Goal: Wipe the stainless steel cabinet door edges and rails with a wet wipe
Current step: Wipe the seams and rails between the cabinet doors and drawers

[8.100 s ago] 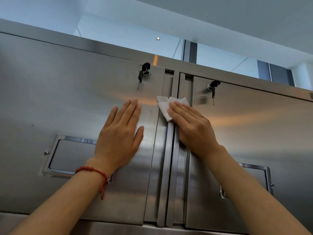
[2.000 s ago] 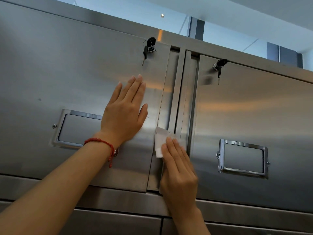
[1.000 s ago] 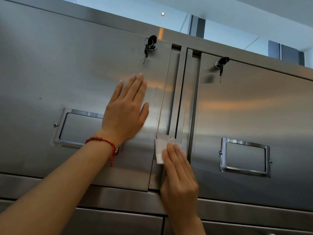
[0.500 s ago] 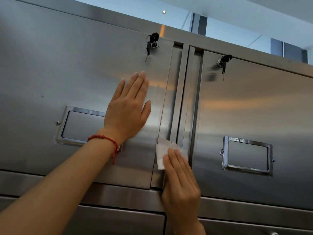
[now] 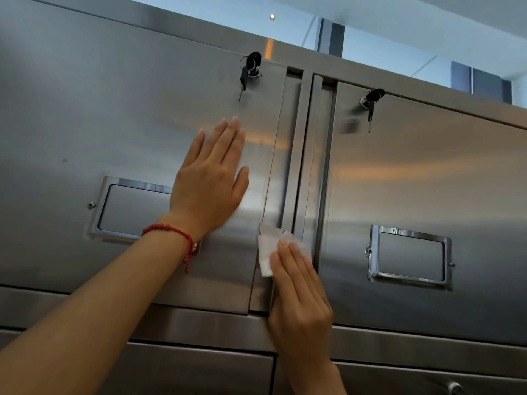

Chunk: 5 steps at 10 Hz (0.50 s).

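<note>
The right hand (image 5: pixel 299 297) sits at nearly the same low spot on the rails as half a second ago, while eight seconds back it worked near the top, beside the locks. Its fingers lie straight and together, pressing the white, crumpled wet wipe (image 5: pixel 268 252) flat against the metal; nothing is gripped. The wipe covers the lower part of the vertical stainless steel rails (image 5: pixel 302 155) between the two doors, just above the left door's bottom right corner, its upper corner sticking up past the fingertips. The rails run long and upright, tilting slightly leftward toward the bottom.

The left hand (image 5: pixel 211 181), with a red beaded bracelet (image 5: pixel 174 233) at the wrist, has not moved: it rests open, fingers straight and pointing up, palm flat on the brushed stainless steel left cabinet door (image 5: pixel 114 124), near its right edge. It partly hides a framed rectangular label holder (image 5: pixel 131 209). Black-headed keys (image 5: pixel 248 69) hang from the lock at that door's top right corner.
</note>
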Each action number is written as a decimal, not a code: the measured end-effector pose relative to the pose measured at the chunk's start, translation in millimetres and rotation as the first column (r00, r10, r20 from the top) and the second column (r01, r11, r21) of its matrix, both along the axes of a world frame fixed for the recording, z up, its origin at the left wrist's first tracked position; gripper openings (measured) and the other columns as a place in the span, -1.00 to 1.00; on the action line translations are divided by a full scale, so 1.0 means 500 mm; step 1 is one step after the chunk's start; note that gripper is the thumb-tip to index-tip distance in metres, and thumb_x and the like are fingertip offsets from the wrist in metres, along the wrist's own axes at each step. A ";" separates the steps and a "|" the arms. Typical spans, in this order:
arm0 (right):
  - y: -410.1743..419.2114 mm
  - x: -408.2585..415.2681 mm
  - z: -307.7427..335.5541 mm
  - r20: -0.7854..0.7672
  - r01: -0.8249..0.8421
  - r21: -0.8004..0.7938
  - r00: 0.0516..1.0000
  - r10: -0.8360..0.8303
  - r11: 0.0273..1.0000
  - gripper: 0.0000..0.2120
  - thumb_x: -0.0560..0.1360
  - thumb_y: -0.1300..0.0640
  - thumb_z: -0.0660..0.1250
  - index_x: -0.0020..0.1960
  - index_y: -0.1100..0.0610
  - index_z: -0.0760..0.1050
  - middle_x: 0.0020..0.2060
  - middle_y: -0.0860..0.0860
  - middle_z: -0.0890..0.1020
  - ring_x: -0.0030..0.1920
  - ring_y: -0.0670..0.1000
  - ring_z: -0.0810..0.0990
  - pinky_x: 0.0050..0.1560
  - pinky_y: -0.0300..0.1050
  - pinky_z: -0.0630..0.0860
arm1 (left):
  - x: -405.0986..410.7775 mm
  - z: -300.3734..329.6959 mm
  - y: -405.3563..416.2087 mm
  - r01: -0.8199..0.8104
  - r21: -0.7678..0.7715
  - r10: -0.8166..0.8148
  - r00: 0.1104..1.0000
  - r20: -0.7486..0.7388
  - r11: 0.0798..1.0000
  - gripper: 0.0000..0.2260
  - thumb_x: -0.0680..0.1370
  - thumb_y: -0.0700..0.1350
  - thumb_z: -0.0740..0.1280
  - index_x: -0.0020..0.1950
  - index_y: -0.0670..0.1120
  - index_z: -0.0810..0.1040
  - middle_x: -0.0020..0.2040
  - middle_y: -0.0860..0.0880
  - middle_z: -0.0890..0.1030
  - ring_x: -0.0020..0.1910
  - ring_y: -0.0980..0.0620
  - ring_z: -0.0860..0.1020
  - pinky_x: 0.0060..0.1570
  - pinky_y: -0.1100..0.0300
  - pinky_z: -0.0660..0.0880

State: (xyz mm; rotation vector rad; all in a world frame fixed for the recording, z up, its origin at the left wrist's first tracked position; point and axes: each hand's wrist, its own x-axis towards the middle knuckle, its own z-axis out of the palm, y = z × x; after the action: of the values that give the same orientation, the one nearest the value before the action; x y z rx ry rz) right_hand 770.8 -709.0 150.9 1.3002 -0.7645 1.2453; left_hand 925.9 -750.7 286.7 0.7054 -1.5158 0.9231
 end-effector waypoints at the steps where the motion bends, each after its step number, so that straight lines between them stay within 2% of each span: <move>1: 0.000 0.002 -0.006 0.009 0.004 0.001 1.000 -0.004 1.000 -0.61 0.29 0.45 0.42 0.11 0.32 0.58 0.16 0.20 0.57 0.22 0.17 0.53 0.17 0.13 0.51 | 0.000 0.000 0.000 0.008 -0.004 -0.008 1.000 0.000 1.000 -0.46 0.56 0.03 -0.08 0.47 -0.23 0.20 0.48 -0.19 0.20 0.48 -0.10 0.14 0.46 -0.03 0.03; 3: 0.006 0.001 -0.043 -0.005 -0.024 0.018 1.000 0.024 1.000 -0.68 0.39 0.39 0.27 0.13 0.30 0.55 0.17 0.19 0.55 0.23 0.16 0.52 0.19 0.10 0.50 | 0.001 0.000 -0.001 -0.002 0.008 0.002 1.000 0.004 1.000 -0.45 0.56 0.04 -0.10 0.48 -0.22 0.18 0.49 -0.18 0.18 0.49 -0.09 0.11 0.46 -0.03 0.02; 4: 0.005 0.002 -0.027 -0.005 -0.011 0.005 1.000 0.011 1.000 -0.64 0.33 0.42 0.35 0.12 0.30 0.55 0.16 0.20 0.56 0.22 0.17 0.52 0.18 0.12 0.50 | 0.000 0.002 0.000 -0.003 0.007 0.003 1.000 0.003 1.000 -0.45 0.56 0.04 -0.11 0.48 -0.22 0.17 0.49 -0.18 0.18 0.49 -0.09 0.11 0.46 -0.03 0.02; 5: 0.001 0.004 -0.028 0.013 -0.019 -0.004 1.000 0.020 1.000 -0.65 0.35 0.42 0.34 0.13 0.30 0.55 0.17 0.20 0.55 0.23 0.17 0.51 0.19 0.11 0.49 | 0.000 0.001 0.000 -0.001 0.010 0.001 1.000 0.002 1.000 -0.45 0.56 0.04 -0.11 0.48 -0.22 0.17 0.49 -0.18 0.18 0.49 -0.09 0.11 0.46 -0.03 0.02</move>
State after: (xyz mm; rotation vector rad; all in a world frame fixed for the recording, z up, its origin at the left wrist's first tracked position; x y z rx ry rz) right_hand 773.0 -708.3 137.1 1.3001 -0.7600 1.2715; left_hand 926.0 -750.4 287.4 0.7123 -1.5234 0.9177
